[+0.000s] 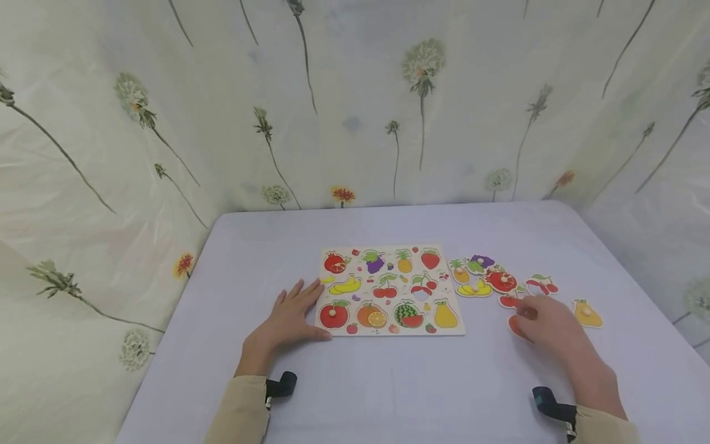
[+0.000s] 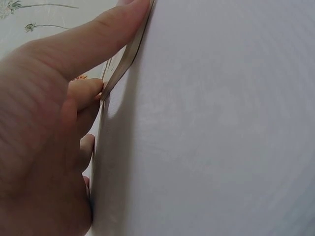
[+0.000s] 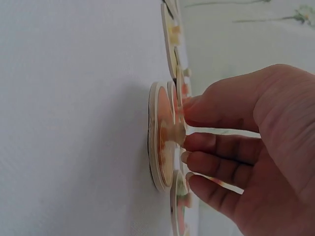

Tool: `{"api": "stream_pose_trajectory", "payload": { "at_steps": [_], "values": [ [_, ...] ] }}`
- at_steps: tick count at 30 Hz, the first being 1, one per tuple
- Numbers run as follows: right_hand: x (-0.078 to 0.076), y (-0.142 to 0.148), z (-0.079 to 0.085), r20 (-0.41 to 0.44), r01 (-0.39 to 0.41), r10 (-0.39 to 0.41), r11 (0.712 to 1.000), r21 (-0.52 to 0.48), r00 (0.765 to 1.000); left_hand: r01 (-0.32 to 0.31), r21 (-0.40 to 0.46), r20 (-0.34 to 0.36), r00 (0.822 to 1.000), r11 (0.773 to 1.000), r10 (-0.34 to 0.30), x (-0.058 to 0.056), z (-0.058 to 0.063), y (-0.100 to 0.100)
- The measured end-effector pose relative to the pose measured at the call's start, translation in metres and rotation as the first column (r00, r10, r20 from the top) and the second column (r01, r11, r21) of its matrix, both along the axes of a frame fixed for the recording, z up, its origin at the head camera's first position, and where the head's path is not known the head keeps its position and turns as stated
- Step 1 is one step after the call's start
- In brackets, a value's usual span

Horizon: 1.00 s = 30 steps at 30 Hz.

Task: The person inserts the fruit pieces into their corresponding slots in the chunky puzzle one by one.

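A wooden fruit puzzle board (image 1: 363, 333) lies flat on the table. My left hand (image 1: 289, 316) rests at its left side, fingers spread along the edge and thumb at the near corner. The thumb also touches the board's edge in the left wrist view. An apple piece (image 1: 334, 316) with a knob sits in the board's near left slot. Right of the board, my right hand (image 1: 557, 330) pinches the knob of a round orange piece (image 3: 163, 132) between thumb and fingertips. In the head view the hand partly covers this orange piece.
Loose knobbed pieces lie right of the board: a pineapple (image 1: 460, 272), grapes (image 1: 480, 264), bananas (image 1: 474, 288), a pomegranate (image 1: 501, 282), cherries (image 1: 540, 284) and a pear (image 1: 587, 314). Some overlap. A flowered curtain (image 1: 355, 123) hangs behind the white table (image 1: 388, 388).
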State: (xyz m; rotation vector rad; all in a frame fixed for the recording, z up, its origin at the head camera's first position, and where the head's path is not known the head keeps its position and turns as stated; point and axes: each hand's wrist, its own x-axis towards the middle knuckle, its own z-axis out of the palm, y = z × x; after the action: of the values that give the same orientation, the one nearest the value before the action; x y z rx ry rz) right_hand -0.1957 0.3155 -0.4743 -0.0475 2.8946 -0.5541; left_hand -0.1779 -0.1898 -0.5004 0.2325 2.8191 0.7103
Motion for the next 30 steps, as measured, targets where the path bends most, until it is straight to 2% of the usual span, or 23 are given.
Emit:
{"api": "stream_pose_trajectory", "payload": {
  "at_steps": [4, 8, 21, 30],
  "values": [
    [0.001, 0.006, 0.001, 0.064, 0.022, -0.022, 1.0, -0.002, 0.998, 0.003, -0.001, -0.007, 1.0, 1.0, -0.003, 0.0, -0.001, -0.001],
    [0.001, 0.009, 0.001, 0.086, 0.021, -0.02, 1.0, -0.006, 0.996, -0.002, 0.005, -0.008, 1.0, 1.0, 0.002, -0.001, -0.002, -0.001],
    [0.001, 0.005, 0.002, 0.086, 0.0, 0.0, 1.0, 0.011, 0.996, -0.006, 0.014, 0.004, 1.0, 1.0, 0.006, 0.001, 0.001, 0.001],
    [0.003, -0.001, 0.002, 0.033, 0.0, -0.001, 1.0, 0.005, 0.999, -0.007, 0.009, 0.006, 1.0, 1.0, 0.007, 0.0, -0.001, 0.0]
  ]
}}
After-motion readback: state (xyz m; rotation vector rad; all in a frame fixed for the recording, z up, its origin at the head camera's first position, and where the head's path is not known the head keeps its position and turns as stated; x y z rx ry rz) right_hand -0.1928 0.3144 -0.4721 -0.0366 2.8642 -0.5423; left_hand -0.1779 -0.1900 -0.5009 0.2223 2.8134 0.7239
